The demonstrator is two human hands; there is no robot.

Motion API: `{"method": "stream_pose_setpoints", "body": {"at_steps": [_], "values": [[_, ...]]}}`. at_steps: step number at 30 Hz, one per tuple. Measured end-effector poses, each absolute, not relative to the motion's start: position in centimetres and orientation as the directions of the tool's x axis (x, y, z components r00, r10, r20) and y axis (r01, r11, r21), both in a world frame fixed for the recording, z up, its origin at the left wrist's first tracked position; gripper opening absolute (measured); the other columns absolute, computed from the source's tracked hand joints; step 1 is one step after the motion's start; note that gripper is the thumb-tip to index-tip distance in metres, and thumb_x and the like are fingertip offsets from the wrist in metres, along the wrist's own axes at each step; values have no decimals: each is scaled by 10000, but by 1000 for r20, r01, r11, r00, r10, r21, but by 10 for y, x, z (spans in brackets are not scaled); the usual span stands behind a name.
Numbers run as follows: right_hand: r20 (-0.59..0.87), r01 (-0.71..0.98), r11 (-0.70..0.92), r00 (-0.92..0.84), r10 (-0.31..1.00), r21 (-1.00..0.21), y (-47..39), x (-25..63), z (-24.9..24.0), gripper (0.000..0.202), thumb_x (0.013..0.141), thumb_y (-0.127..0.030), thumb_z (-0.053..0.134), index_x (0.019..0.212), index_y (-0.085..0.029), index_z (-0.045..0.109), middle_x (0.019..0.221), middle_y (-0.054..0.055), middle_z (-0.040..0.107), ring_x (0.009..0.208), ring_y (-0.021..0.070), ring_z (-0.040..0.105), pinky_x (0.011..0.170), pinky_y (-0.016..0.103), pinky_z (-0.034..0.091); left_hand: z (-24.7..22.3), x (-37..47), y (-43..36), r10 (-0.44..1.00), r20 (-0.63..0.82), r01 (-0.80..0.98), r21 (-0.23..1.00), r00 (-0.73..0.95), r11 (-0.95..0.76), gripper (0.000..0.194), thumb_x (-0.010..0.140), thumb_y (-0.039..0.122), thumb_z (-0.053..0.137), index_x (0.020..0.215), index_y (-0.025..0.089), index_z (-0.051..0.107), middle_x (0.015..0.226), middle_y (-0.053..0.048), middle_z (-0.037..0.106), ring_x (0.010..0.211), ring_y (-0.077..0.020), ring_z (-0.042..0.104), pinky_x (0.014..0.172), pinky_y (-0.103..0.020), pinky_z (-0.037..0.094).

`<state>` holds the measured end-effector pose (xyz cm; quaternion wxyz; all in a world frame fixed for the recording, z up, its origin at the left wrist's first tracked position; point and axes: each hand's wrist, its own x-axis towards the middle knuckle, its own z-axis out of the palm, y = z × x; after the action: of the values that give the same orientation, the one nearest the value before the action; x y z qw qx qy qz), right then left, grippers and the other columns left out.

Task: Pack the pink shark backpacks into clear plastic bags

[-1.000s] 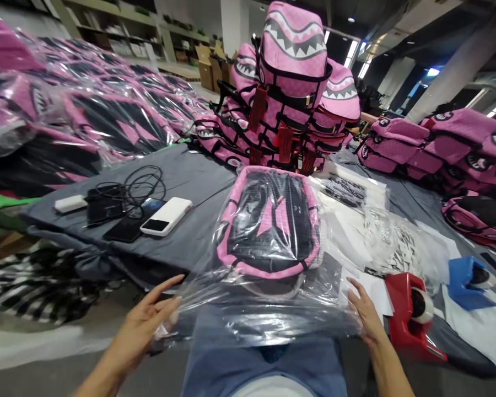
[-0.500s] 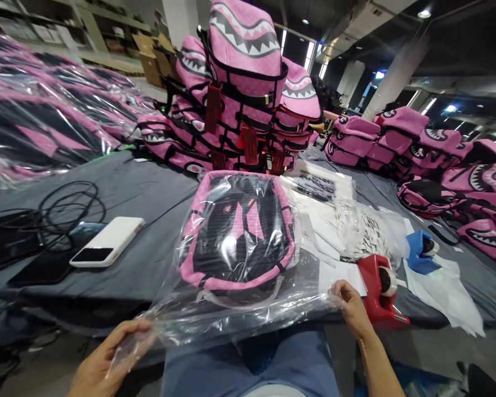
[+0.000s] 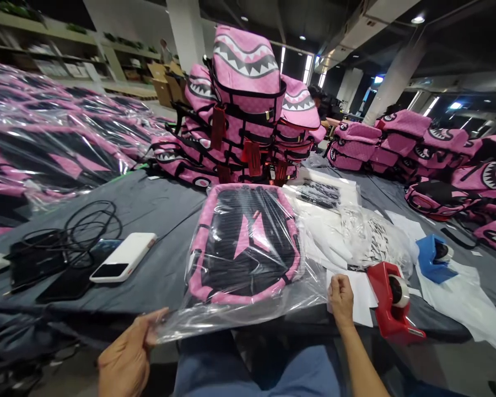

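A pink and black backpack point(image 3: 223, 267) lies flat on the table inside a clear plastic bag point(image 3: 231, 318), its black padded side facing up. The bag's open end points toward me and hangs over the table's front edge. My left hand point(image 3: 128, 350) pinches the left corner of this end between thumb and fingers. At the right corner my right hand point(image 3: 341, 298) is closed on the plastic, its fingers curled. White paper sheets point(image 3: 361, 300) lie beside and beneath my right hand. Just to its right stands a red tape dispenser point(image 3: 391, 303).
Pink shark-mouth backpacks point(image 3: 248, 71) are piled behind the bagged one, with more stacked at right point(image 3: 400, 132). Wrapped backpacks point(image 3: 58, 149) fill the left. A white power bank point(image 3: 124, 256), black cables point(image 3: 93, 226) and a blue tape dispenser point(image 3: 434, 259) sit on the table.
The plastic at the bag's open end is pulled flatter and smoother over the backpack. My left hand has shifted right and now shows its back. The view has tilted slightly.
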<state>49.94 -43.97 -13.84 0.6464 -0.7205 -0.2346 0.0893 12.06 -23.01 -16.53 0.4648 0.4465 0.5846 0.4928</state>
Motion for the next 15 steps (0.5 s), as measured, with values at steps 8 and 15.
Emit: {"method": "stream_pose_setpoints", "body": {"at_steps": [8, 15], "values": [[95, 108, -10, 905, 414, -994, -434, 494, -143, 553, 764, -754, 635, 854, -239, 457, 575, -106, 358, 472, 96, 365, 439, 227, 349, -134, 146, -229, 805, 590, 667, 578, 58, -471, 444, 948, 508, 522, 1231, 204, 678, 1092, -98, 733, 1059, -313, 654, 1042, -508, 443], [120, 129, 7, 905, 409, -992, -437, 494, -139, 548, 780, -748, 641, 868, -231, 479, 592, -97, 405, 474, 92, 397, 440, 217, 381, -106, 214, -266, 309, 684, 287, 149, 661, -946, 327, 896, 523, 663, 1035, 229, 631, 1109, -70, 727, 1188, -283, 585, 1199, -478, 189]]}}
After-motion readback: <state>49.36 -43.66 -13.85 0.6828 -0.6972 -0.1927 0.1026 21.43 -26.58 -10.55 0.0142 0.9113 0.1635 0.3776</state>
